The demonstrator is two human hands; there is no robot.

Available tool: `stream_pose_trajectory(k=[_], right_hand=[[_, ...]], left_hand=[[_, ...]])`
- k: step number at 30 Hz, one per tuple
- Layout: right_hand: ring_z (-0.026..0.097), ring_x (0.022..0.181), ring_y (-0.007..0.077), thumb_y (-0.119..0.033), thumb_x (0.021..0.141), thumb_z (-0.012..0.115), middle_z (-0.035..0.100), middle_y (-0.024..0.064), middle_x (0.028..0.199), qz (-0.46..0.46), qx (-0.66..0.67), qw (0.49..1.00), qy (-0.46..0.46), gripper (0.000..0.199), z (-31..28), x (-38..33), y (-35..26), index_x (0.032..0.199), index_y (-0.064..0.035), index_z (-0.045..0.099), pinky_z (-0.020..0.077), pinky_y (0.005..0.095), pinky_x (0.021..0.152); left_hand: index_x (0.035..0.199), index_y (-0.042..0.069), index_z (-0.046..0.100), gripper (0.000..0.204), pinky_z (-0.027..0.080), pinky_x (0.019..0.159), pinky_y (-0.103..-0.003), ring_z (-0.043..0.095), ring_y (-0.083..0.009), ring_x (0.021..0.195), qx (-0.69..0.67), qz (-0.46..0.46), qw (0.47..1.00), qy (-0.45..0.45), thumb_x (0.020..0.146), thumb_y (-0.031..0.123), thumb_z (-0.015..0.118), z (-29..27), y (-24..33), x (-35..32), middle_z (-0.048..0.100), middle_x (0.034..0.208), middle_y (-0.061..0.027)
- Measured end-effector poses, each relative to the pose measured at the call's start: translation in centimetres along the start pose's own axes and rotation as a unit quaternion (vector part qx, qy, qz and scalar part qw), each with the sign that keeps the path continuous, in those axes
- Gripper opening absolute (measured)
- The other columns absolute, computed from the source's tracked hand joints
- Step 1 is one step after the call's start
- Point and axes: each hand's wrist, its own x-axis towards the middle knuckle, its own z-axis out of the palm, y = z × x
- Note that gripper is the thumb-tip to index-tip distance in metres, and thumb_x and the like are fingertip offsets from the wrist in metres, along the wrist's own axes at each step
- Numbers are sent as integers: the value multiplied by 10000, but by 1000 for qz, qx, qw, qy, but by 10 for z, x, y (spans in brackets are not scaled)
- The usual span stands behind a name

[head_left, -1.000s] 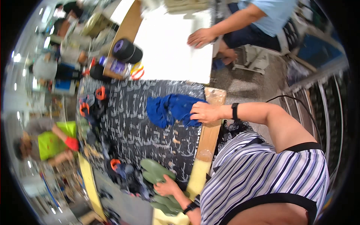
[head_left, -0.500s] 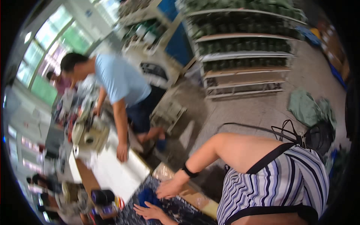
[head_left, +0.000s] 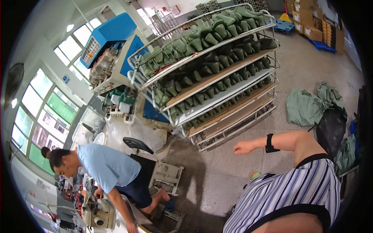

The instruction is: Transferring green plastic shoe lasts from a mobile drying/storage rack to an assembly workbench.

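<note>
My right hand (head_left: pixel 244 147) hangs over the tiled floor, its fingers curled closed. Nothing shows in it, and a black band (head_left: pixel 271 143) circles the wrist. It touches nothing; the nearest thing is a wheeled rack (head_left: pixel 217 134) a little way off, loaded with dark green shoe lasts (head_left: pixel 211 38) on several shelves. My striped top (head_left: pixel 289 194) fills the lower right. Below its black trim some bare skin shows at the lower edge, but my left hand is out of view.
At the lower left a person in a light blue shirt (head_left: pixel 107 165) leans over a beige sewing machine (head_left: pixel 97 213). A black chair (head_left: pixel 138 144) stands behind them. A blue and beige machine (head_left: pixel 112 35) is beyond. Green sacks (head_left: pixel 305 106) and a black bag (head_left: pixel 331 126) lie on the right.
My view has swung up and to the right, away from the table. My right hand has left the dark blue material and patterned cloth there; my left hand has gone out of view.
</note>
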Motion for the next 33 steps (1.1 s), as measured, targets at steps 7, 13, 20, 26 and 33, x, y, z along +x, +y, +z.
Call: stream_pose_trajectory(k=[7,13,20,26,33], right_hand=[[606,935,314,-258,875,509,628,204,1012,19,-11,988,155,354,-176,14,25,1080,23,578,469,387,811],[625,849,300,-168,840,555,634,189,926,-166,-34,934,316,265,-311,55,-44,1010,34,580,487,346,755],[570,970,356,-160,795,622,579,205,1047,-267,-391,736,485,429,-469,130,-85,1159,3,465,454,423,832],[587,894,386,-295,816,600,615,207,924,100,-461,811,345,439,-564,199,-100,1092,27,487,473,433,756],[621,770,358,-218,813,591,641,182,837,78,-524,766,364,207,-587,196,-83,872,-27,642,489,434,662]], left_hand=[[1276,10,436,605,377,881,-447,401,-380,1108,-167,131,977,2,851,421,568,70,143,-8,378,1275,-245],[1280,-9,423,633,321,991,-493,343,-468,1188,-391,198,874,-212,781,267,698,-108,336,91,305,1333,-323],[1085,-71,555,365,471,769,-337,588,-248,891,-512,217,821,-131,836,186,628,-151,470,261,617,950,-148],[997,-57,589,206,468,704,-229,612,-136,788,-672,273,628,-283,814,37,604,-235,621,333,634,868,-71],[1050,-54,578,225,473,767,-293,611,-182,849,-643,502,541,-205,831,1,568,-373,698,372,636,928,-121]])
